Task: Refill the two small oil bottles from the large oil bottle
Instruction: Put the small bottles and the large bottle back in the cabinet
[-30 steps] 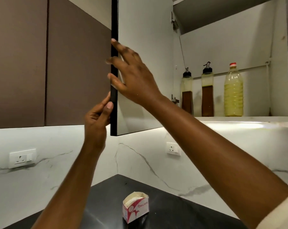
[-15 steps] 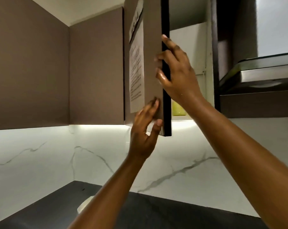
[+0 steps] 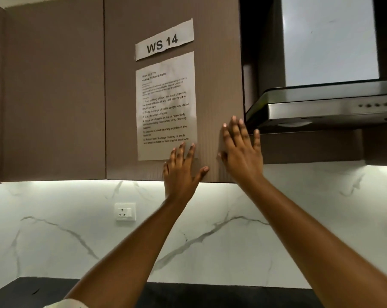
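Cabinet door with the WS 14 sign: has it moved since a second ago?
Yes. The cabinet door swung shut: it stood open, edge-on, and now lies flush with the fixed neighbouring cabinet front, left hand and right hand flat against it.

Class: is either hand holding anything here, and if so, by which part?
Nothing is held. The left hand and the right hand press flat, fingers straight, against the cabinet door near its lower edge.

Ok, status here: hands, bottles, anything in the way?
Left hand, right hand flat on the cabinet door. Oil bottles not in view. Door looks shut.
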Action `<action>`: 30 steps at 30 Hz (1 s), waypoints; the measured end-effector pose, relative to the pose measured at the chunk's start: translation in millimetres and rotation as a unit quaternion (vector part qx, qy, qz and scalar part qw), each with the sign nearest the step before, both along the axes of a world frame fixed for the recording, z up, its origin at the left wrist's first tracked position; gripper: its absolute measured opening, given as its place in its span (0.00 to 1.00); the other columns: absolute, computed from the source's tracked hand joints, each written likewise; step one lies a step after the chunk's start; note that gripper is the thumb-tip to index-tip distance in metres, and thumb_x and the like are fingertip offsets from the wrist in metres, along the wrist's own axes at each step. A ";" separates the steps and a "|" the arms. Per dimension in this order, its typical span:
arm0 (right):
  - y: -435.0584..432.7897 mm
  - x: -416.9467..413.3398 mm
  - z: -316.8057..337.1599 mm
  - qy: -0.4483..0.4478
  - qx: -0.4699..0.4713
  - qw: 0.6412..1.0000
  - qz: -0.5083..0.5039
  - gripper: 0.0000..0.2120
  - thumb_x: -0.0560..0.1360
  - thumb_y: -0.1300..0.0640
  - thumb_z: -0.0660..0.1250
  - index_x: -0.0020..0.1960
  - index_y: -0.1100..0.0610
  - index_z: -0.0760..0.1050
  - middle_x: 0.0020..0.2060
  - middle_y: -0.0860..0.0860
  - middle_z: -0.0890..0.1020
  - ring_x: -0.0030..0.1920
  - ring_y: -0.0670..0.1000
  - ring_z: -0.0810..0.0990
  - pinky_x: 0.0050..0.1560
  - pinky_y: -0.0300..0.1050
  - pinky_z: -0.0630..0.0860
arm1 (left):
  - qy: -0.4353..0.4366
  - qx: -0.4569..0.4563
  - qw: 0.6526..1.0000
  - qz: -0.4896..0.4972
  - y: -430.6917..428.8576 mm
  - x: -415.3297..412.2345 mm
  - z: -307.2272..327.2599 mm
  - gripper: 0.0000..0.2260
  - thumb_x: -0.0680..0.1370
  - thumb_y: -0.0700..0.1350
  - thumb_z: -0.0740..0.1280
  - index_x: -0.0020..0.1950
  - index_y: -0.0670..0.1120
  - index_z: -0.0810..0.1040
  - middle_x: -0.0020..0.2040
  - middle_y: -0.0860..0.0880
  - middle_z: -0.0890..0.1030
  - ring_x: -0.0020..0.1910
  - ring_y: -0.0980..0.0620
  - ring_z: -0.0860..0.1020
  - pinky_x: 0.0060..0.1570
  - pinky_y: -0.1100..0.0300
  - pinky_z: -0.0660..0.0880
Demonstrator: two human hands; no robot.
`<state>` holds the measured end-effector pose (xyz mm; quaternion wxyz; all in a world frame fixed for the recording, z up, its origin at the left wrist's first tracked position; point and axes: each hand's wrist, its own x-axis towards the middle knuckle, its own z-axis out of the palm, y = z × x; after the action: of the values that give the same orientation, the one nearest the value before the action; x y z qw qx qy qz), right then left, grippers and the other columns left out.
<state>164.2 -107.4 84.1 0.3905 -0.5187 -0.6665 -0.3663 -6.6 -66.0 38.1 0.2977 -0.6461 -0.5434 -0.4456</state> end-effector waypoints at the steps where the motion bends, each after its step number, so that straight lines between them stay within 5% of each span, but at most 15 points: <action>1: 8.1 -0.3 -2.3 0.004 -0.008 1.000 -0.002 0.35 0.80 0.45 0.53 0.77 0.54 0.36 0.75 0.55 0.35 0.75 0.54 0.33 0.68 0.54 0.29 | 0.010 -0.009 1.000 0.006 6.4 0.5 1.5 0.35 0.76 0.70 0.47 0.79 0.55 0.46 0.79 0.48 0.50 0.78 0.43 0.50 0.72 0.40 0.55; 6: 47.8 -5.2 -4.6 0.040 -0.055 0.998 0.004 0.38 0.80 0.49 0.57 0.76 0.57 0.34 0.75 0.57 0.35 0.74 0.57 0.32 0.69 0.52 0.32 | 0.053 -0.010 0.998 0.036 40.7 -6.8 4.1 0.36 0.73 0.71 0.38 0.78 0.55 0.44 0.79 0.47 0.50 0.77 0.42 0.51 0.70 0.39 0.56; 10: 75.6 -13.2 -9.5 0.068 -0.077 0.994 0.032 0.41 0.79 0.48 0.60 0.76 0.58 0.33 0.75 0.57 0.33 0.72 0.56 0.29 0.69 0.54 0.33 | 0.052 0.007 0.998 0.038 64.9 -17.1 4.2 0.35 0.76 0.70 0.46 0.78 0.54 0.48 0.79 0.45 0.55 0.76 0.40 0.56 0.68 0.36 0.60; 16: 106.5 -27.4 -18.3 0.103 -0.113 0.986 0.061 0.54 0.72 0.38 0.66 0.75 0.58 0.30 0.74 0.57 0.32 0.73 0.57 0.30 0.69 0.55 0.33 | -0.049 0.018 0.998 0.027 91.3 -41.5 6.7 0.44 0.71 0.72 0.57 0.79 0.51 0.46 0.79 0.43 0.49 0.77 0.39 0.51 0.70 0.35 0.52; 23: 130.7 -56.9 -24.2 0.168 -0.095 0.978 0.079 0.60 0.66 0.29 0.65 0.74 0.60 0.29 0.74 0.58 0.33 0.74 0.58 0.30 0.68 0.55 0.31 | -0.043 0.036 0.998 0.018 111.3 -68.2 13.4 0.55 0.63 0.80 0.55 0.79 0.48 0.43 0.79 0.43 0.48 0.78 0.41 0.48 0.71 0.34 0.49; 30: 149.9 -61.1 -26.6 0.166 -0.088 0.980 0.067 0.67 0.60 0.26 0.66 0.74 0.61 0.29 0.74 0.58 0.31 0.70 0.54 0.25 0.69 0.57 0.32 | -0.040 0.062 0.997 0.006 127.4 -78.4 10.5 0.55 0.62 0.81 0.51 0.79 0.48 0.44 0.79 0.44 0.49 0.78 0.44 0.48 0.72 0.36 0.49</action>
<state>103.2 42.5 57.5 0.4721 -0.5593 -0.6550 -0.1879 -85.0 61.4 48.6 0.3181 -0.6043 -0.5302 -0.5026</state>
